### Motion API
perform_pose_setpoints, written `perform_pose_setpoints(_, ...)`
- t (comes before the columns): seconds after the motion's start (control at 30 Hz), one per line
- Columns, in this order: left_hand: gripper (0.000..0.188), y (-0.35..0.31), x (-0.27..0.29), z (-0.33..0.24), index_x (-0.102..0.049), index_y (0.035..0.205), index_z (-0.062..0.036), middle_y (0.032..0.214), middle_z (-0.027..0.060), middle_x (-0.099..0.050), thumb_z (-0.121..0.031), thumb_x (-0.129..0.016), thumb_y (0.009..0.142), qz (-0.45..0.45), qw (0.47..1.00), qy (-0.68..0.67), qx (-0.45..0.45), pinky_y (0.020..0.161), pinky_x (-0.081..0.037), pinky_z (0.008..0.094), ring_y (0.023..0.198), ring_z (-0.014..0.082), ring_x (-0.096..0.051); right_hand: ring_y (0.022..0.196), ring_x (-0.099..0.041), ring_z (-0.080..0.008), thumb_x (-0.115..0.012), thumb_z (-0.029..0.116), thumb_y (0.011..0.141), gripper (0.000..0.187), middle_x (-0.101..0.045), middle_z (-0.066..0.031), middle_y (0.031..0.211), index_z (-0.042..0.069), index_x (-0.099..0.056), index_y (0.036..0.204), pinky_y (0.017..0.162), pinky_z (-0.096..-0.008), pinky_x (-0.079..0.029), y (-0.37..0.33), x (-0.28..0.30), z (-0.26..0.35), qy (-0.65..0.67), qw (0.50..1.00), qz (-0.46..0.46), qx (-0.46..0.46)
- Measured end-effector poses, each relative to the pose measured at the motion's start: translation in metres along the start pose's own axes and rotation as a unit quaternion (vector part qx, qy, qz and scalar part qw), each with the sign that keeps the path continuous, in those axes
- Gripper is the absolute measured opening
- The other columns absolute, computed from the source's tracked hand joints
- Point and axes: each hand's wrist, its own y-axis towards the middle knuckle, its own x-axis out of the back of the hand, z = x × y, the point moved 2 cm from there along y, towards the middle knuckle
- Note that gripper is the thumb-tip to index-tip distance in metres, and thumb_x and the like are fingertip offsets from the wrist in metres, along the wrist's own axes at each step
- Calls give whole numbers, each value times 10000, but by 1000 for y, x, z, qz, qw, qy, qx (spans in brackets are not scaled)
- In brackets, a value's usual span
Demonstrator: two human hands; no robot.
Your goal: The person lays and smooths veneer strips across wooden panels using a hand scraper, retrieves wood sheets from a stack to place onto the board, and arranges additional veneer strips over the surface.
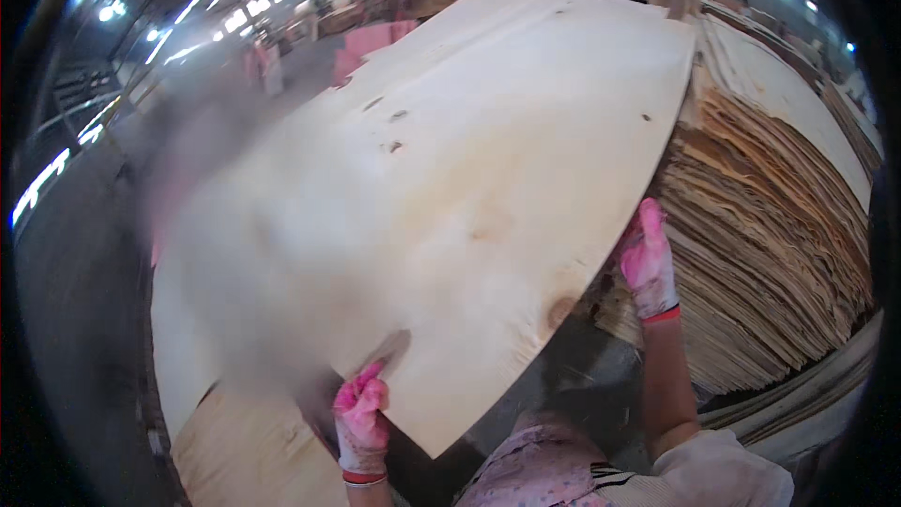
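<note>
A large sheet of pale wood veneer (pixel 507 197) with several dark knots spreads across the middle, its near corner pointing toward me. My left hand (pixel 361 413), in a pink and white glove, is closed on the sheet's near left edge, a finger lying over the top. On the right edge, my right hand (pixel 648 258), gloved alike, grips the same sheet; its thumb shows while the other fingers are mostly hidden. Below the left part of the sheet lies another tan veneer sheet (pixel 249 451), close to my left hand.
To the right stands a tall stack of veneer sheets (pixel 760 235) with ragged, wavy edges. Pink cloth (pixel 361 49) hangs beyond the sheet at the far left. A grey floor (pixel 84 319) runs along the left. A hazy blur covers part of the left side.
</note>
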Motion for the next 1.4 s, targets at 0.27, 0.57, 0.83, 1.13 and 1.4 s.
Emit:
perform_pose_setpoints(0.27,402,-74,83,54,-618,1092,16,1020,46,-649,-221,-768,804,-191,976,100,-26,822,-481,303,888,159,-589,966,-618,-208,-570,203,937,346,-630,-103,1089,-29,-560,1192,875,-350,-503,-48,-88,-33,-125,985,117,-8)
perform_pose_setpoints(0.57,864,-135,20,89,-402,1368,47,1348,240,-488,-363,-760,698,-184,892,400,-102,1018,-413,425,1212,396,-501,867,-621,-122,-671,24,800,353,-665,-96,970,-38,-582,1136,775,-263,-494,-125,-256,-46,-217,939,250,95)
perform_pose_setpoints(0.83,452,-252,15,150,-579,1208,-31,1056,161,-648,-164,-693,791,-359,870,336,-42,802,-521,378,947,307,-647,764,-623,-149,-686,131,793,501,-644,-132,896,-69,-518,1220,700,-288,-510,-284,-332,-71,-250,773,567,140)
perform_pose_setpoints(1.13,824,-430,19,270,-356,1371,55,1390,152,-460,-626,-444,916,-631,703,-289,-156,1144,-289,381,1313,251,-419,1047,-556,-355,-704,313,793,663,-543,-210,1204,-38,-461,1300,867,-402,-488,-415,-299,-111,-51,614,784,80)
perform_pose_setpoints(1.4,713,-643,-67,267,-416,1323,69,1333,146,-527,-556,-334,989,-782,604,9,153,1128,-287,411,1246,263,-485,1233,-462,-307,-836,277,705,979,-421,-173,1360,-13,-244,1429,954,-392,-475,-409,-176,-286,-393,774,488,-96)
